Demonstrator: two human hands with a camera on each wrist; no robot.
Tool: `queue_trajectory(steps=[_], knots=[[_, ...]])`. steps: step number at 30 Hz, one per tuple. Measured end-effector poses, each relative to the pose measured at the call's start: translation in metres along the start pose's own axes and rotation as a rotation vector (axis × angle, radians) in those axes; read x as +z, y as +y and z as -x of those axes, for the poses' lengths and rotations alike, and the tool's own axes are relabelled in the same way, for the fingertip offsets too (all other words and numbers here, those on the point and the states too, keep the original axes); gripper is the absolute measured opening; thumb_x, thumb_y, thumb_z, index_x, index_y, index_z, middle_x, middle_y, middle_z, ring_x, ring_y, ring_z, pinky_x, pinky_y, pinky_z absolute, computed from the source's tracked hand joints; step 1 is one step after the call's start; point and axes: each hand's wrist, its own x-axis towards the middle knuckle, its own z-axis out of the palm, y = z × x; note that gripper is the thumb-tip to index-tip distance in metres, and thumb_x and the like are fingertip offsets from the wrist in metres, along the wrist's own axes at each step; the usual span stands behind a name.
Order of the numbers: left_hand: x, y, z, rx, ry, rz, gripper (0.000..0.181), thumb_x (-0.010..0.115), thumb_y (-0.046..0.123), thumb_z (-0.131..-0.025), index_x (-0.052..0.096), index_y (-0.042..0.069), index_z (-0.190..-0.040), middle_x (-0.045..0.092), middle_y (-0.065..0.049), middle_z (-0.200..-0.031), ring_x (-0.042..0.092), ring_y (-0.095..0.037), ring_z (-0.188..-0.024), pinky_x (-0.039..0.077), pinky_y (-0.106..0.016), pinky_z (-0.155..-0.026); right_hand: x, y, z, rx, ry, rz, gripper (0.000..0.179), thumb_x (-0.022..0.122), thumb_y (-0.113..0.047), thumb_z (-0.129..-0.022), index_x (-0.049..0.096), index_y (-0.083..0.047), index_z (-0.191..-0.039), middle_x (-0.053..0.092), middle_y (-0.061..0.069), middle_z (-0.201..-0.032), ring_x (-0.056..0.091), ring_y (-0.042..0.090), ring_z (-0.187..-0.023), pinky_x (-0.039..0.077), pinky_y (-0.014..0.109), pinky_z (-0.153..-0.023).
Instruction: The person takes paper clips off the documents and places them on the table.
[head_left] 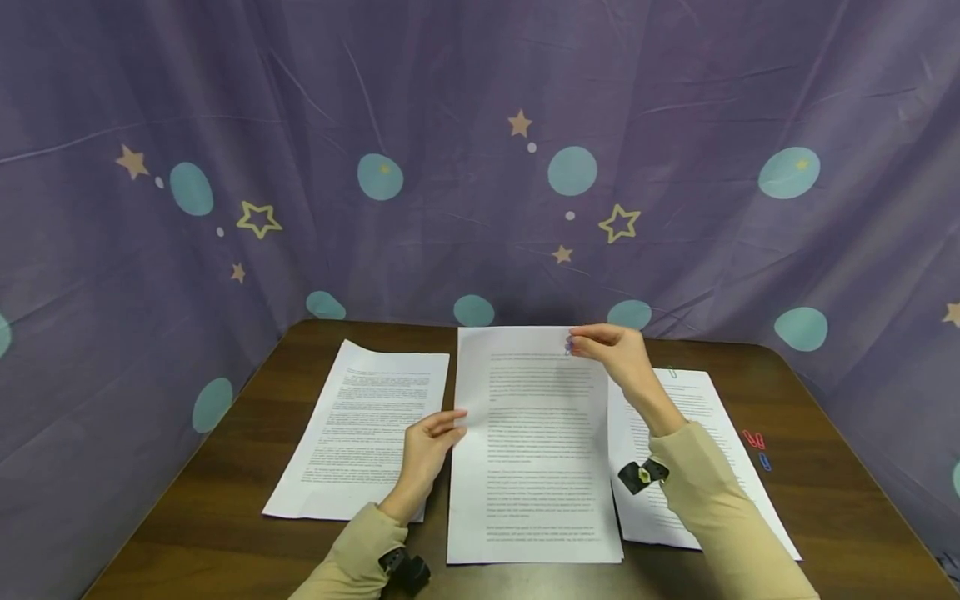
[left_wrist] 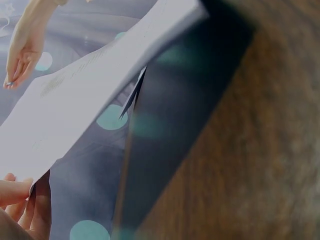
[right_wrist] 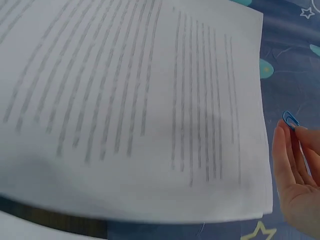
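A printed sheaf of paper (head_left: 536, 450) is held up in the middle of the head view, its sheets lined up closely. My left hand (head_left: 426, 450) pinches the sheaf's left edge, thumb in front and fingers behind in the left wrist view. Near the top right corner is my right hand (head_left: 615, 354), pinching a small blue paper clip (right_wrist: 290, 119) between thumb and fingertips. In the right wrist view the clip stands apart from the paper's edge, its looped end poking out past the fingertips.
On the brown table (head_left: 202, 508), a printed paper stack (head_left: 375, 433) lies at left. At right, another stack (head_left: 720, 467) carries a green paper clip (head_left: 672, 372) on its top edge. Beside it lie red paper clips (head_left: 753, 439) and a loose blue clip (head_left: 765, 462). A patterned curtain (head_left: 450, 108) hangs behind.
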Motion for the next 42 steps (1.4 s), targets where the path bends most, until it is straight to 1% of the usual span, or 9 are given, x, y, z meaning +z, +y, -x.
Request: queue_trajectory(steps=[12,14,19,21,22,29,36,39,42], knots=[[0.000,-0.017,-0.009,0.013,0.013,-0.020,0.023,0.066,-0.003,-0.074,0.066,-0.001,-0.096,0.067,-0.013,-0.086,0.060,-0.010,-0.074,0.047,-0.018,-0.065,-0.032,0.009,0.014,-0.037,0.033,0.025,0.032,0.062,-0.009,-0.082,0.058,0.014,-0.104,0.067,-0.004,-0.083,0.064,0.008,-0.073,0.050,0.020,-0.070],[-0.001,-0.017,-0.009,0.013,0.012,-0.023,0.023,0.066,-0.002,-0.074,0.066,-0.001,-0.097,0.067,-0.013,-0.087,0.060,-0.010,-0.075,0.047,-0.018,-0.066,-0.042,0.023,0.011,-0.060,0.025,0.010,0.032,0.064,-0.012,-0.081,0.060,0.011,-0.103,0.068,0.002,-0.085,0.064,0.012,-0.074,0.050,0.023,-0.070],[-0.002,-0.017,-0.009,0.019,0.011,-0.029,0.023,0.065,-0.002,-0.074,0.066,-0.001,-0.097,0.067,-0.013,-0.088,0.060,-0.010,-0.078,0.048,-0.018,-0.066,-0.088,0.114,-0.018,-0.087,0.004,-0.015,0.027,0.065,-0.018,-0.080,0.066,-0.006,-0.104,0.067,0.005,-0.092,0.064,0.015,-0.079,0.050,0.024,-0.071],[-0.002,-0.017,-0.009,0.026,0.010,-0.026,0.023,0.065,-0.002,-0.074,0.066,-0.002,-0.097,0.067,-0.014,-0.088,0.060,-0.010,-0.078,0.047,-0.018,-0.066,-0.099,0.124,-0.019,-0.069,-0.002,-0.012,0.026,0.063,-0.016,-0.082,0.065,-0.006,-0.106,0.067,0.007,-0.095,0.064,0.017,-0.081,0.050,0.027,-0.074],[-0.002,-0.017,-0.009,0.029,0.009,-0.023,0.023,0.065,-0.003,-0.074,0.065,-0.002,-0.097,0.067,-0.014,-0.088,0.060,-0.010,-0.078,0.048,-0.018,-0.066,-0.098,0.109,-0.010,-0.048,0.010,0.013,0.026,0.062,-0.014,-0.083,0.064,-0.004,-0.107,0.067,0.008,-0.095,0.064,0.019,-0.081,0.049,0.029,-0.076],[-0.004,-0.017,-0.008,0.018,0.002,-0.022,0.024,0.064,-0.004,-0.075,0.066,0.000,-0.098,0.066,-0.012,-0.090,0.060,-0.012,-0.079,0.048,-0.020,-0.069,-0.105,0.093,0.009,-0.050,0.035,0.111,0.026,0.063,-0.016,-0.082,0.065,-0.003,-0.104,0.067,0.007,-0.091,0.064,0.017,-0.078,0.050,0.023,-0.069],[-0.004,-0.016,-0.008,0.011,0.007,-0.028,0.024,0.063,-0.004,-0.075,0.066,0.001,-0.098,0.066,-0.012,-0.089,0.060,-0.013,-0.079,0.048,-0.020,-0.068,-0.091,0.025,0.044,0.042,0.073,0.332,0.038,0.061,-0.023,-0.084,0.060,0.008,-0.106,0.068,-0.002,-0.085,0.063,0.006,-0.074,0.047,0.015,-0.069],[-0.004,-0.016,-0.009,0.012,0.010,-0.029,0.024,0.064,-0.004,-0.074,0.066,0.001,-0.098,0.066,-0.012,-0.089,0.060,-0.012,-0.078,0.048,-0.020,-0.067,-0.100,0.028,0.048,0.075,0.067,0.346,0.038,0.061,-0.023,-0.084,0.059,0.008,-0.107,0.068,0.000,-0.086,0.062,0.006,-0.075,0.047,0.019,-0.071],[-0.004,-0.016,-0.010,0.012,0.014,-0.028,0.024,0.064,-0.005,-0.074,0.066,0.000,-0.097,0.067,-0.012,-0.089,0.060,-0.010,-0.077,0.048,-0.019,-0.067,-0.128,0.067,0.044,0.087,0.044,0.326,0.035,0.061,-0.023,-0.084,0.061,0.002,-0.108,0.067,0.006,-0.091,0.063,0.012,-0.079,0.048,0.029,-0.074]])
